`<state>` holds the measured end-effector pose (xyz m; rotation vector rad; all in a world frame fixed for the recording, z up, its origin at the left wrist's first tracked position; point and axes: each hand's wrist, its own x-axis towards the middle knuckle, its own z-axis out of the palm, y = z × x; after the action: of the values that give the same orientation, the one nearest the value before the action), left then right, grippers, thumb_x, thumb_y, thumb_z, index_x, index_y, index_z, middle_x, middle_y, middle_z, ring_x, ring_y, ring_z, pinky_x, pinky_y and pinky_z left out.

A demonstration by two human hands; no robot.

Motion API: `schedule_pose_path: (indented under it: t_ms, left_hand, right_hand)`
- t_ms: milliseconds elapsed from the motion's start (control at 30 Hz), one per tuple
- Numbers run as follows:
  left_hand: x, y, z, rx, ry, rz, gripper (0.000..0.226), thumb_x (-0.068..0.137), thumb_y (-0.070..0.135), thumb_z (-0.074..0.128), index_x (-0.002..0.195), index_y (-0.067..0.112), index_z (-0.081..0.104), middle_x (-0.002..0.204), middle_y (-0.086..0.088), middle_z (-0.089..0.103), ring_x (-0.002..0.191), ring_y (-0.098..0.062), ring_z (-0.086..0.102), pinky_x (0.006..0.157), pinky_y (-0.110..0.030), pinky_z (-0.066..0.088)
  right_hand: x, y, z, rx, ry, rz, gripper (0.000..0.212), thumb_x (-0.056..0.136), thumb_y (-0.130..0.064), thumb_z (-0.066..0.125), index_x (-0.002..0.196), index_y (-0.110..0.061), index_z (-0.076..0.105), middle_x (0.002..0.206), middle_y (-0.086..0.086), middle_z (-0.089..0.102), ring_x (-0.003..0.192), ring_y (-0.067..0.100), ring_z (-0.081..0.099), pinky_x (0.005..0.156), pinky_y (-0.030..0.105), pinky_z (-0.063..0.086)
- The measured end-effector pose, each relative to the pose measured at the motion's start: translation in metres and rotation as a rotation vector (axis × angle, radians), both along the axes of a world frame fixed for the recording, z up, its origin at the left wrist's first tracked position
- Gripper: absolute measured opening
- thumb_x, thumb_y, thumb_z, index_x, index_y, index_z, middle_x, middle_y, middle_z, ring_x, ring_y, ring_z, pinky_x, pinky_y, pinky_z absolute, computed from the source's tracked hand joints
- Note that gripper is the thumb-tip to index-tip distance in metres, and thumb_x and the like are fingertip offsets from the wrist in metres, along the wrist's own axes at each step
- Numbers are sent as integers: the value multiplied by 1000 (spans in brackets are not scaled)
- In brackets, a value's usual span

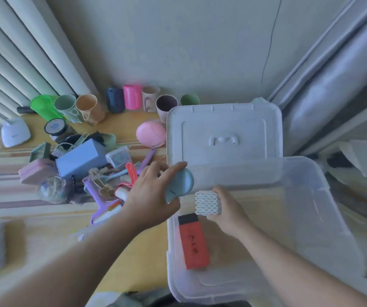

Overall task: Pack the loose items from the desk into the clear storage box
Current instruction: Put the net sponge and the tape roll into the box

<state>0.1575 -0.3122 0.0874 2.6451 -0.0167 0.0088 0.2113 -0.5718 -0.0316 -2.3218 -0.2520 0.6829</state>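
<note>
The clear storage box (324,209) stands at the right of the desk, its white lid (223,134) propped against the wall behind it. My left hand (153,196) grips a pale blue round-ended object (181,183) at the box's left rim. Inside the box, my right hand (226,209) holds a small white block with a wavy pattern (206,202) low over the bottom. A red and black label (193,242) shows on the box's left wall. The pile of loose items (94,171) lies on the desk to the left.
A row of cups (89,107) lines the wall at the back, next to a pink round case (151,133). In the pile I see a blue rectangular box (79,160), a purple tool (105,204) and a clear jar (54,189). A white device (15,132) sits far left.
</note>
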Motion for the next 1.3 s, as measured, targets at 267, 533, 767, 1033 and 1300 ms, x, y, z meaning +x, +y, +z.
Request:
schedule_pose_path:
  t_ms: [267,533,767,1033,1300]
  left_hand:
    - [-9,-37,-3,115,7,42,87,71,29,72,151,42,40,117,2,48,106,-23,50,86,-35,45]
    - [-16,-41,4,119,24,99,89,71,28,75,150,42,39,119,4,47,107,-24,51,82,-32,42]
    - [-14,-44,2,123,23,83,88,71,29,74,151,42,39,118,4,47,106,-24,52,85,-36,46]
    - [-9,-53,8,141,-17,36,87,74,37,69,154,40,35,121,2,49,108,-24,50,87,-38,48]
    - [-19,-77,-14,100,106,-150,80,73,26,79,147,24,47,133,1,58,118,-27,50,101,-39,46]
  right_hand:
    - [14,3,-54,-83,-57,16,81,79,-29,90,146,-41,44,120,0,49,110,23,54,88,33,45]
    - [12,6,-51,-254,184,92,89,96,-42,69,165,-30,13,157,5,47,137,31,52,105,42,48]
    - [8,12,-24,-90,295,228,85,95,-58,57,163,-48,7,156,-2,49,139,27,47,110,42,42]
    - [-16,-3,-11,-553,-79,777,93,64,-57,78,140,-30,32,128,4,42,119,32,45,93,49,44]
    - [13,-10,10,-302,-86,544,78,77,-40,87,145,-23,50,139,0,50,129,30,49,104,41,45]
